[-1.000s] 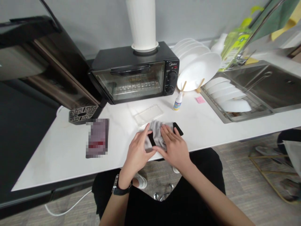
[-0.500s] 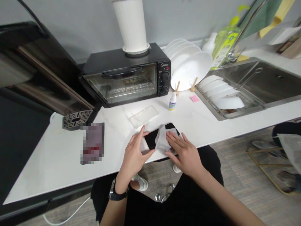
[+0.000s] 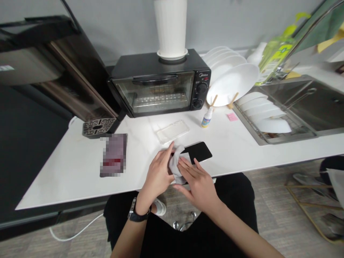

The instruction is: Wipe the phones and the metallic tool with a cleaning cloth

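A black smartphone (image 3: 199,151) lies flat near the front edge of the white counter (image 3: 80,190). My left hand (image 3: 158,172) steadies its left end, thumb and fingers on opposite edges. With fingers flat, my right hand (image 3: 200,182) presses a crumpled light-grey cloth (image 3: 176,161) onto the left half of the phone. The cloth hides that part of the screen, and the right half shows bare. Just beyond the hands lies a clear phone case (image 3: 173,132). A small white spray bottle (image 3: 206,120) stands upright behind the phone, to the right.
A black toaster oven (image 3: 158,94) stands at the back with a white pot (image 3: 172,28) on top. White plates (image 3: 231,86) and a sink (image 3: 322,107) holding dishes are on the right. A pink sticky note (image 3: 232,116), a pixelated purple item (image 3: 114,154) and a drinks machine (image 3: 77,71) surround the workspace.
My right hand has slid the cloth leftward along the phone, baring the right half of the screen. My left hand still holds the left end. The view has shifted left.
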`<state>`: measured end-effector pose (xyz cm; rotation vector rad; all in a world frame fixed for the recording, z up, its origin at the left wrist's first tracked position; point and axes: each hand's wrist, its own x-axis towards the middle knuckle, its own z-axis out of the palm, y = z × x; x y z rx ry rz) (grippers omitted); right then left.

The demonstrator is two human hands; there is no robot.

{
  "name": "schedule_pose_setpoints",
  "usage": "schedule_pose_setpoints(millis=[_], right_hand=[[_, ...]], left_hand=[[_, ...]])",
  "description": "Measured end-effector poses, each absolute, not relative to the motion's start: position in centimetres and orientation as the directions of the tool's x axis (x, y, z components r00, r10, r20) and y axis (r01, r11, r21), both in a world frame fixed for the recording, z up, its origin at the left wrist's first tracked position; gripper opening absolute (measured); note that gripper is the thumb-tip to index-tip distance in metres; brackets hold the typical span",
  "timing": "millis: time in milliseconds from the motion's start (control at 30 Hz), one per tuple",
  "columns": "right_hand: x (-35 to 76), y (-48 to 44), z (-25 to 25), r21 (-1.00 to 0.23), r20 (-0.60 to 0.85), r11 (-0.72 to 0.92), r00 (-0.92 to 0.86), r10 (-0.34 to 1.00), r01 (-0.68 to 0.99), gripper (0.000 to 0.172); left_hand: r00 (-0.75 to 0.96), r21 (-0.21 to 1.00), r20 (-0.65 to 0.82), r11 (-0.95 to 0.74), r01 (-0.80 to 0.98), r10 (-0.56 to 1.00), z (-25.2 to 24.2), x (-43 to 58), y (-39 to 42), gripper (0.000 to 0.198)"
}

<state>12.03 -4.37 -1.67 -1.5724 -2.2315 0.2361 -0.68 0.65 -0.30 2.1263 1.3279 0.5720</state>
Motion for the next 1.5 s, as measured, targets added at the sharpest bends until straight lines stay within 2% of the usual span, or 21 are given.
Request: schedule_pose_setpoints(millis=[167, 400, 533, 800, 933, 1100, 1233, 1333, 1500], right_hand=[[15.7, -4.8, -1.9, -0.356, 0.205, 0.275, -0.212, 0.956, 0.893, 0.042], [16.9, -2.7, -2.0, -0.31, 0.311, 0.089, 0.012, 0.95, 0.946, 0.045], [13.3, -2.2, -1.4, -0.281, 0.306, 0.177, -0.087, 0.948, 0.943, 0.05], [12.9, -4.8, -1.4, -0.32, 0.143, 0.313, -0.281, 0.949, 0.894, 0.051], [16.0, -4.9, -2.0, -0.313, 0.131, 0.243, -0.212, 0.969, 0.918, 0.047], [16.2, -2.9, -2.1, -0.313, 0.202, 0.135, -0.073, 0.977, 0.94, 0.044], [13.0, -2.3, -1.8, -0.321, 0.247, 0.221, -0.144, 0.958, 0.921, 0.048], [11.1, -2.8, -1.5, -0.317, 0.227, 0.265, -0.198, 0.953, 0.91, 0.051], [12.3, -4.3, -1.3, -0.318, 0.209, 0.298, -0.241, 0.948, 0.9, 0.048]], left_hand=[[0.431, 0.66, 0.057, -0.358, 0.661, 0.901, 0.1, -0.1, 0.6, 0.072], [0.432, 0.67, 0.055, -0.354, 0.652, 0.9, 0.4, 0.5, 0.6, 0.07], [0.425, 0.698, 0.063, -0.344, 0.628, 0.903, 0.2, 0.2, 0.6, 0.073], [0.42, 0.686, 0.074, -0.352, 0.636, 0.905, 0.1, -0.3, 0.6, 0.075], [0.401, 0.682, 0.098, -0.355, 0.64, 0.911, 0.3, -0.3, 0.5, 0.074], [0.388, 0.68, 0.091, -0.342, 0.649, 0.917, 0.2, -0.3, 0.6, 0.073], [0.395, 0.674, 0.076, -0.339, 0.656, 0.916, 0.1, -0.5, 0.7, 0.071], [0.423, 0.668, 0.051, -0.346, 0.659, 0.905, 0.1, -0.5, 0.8, 0.072], [0.449, 0.651, 0.046, -0.368, 0.665, 0.893, 0.3, 0.1, 0.7, 0.072]])
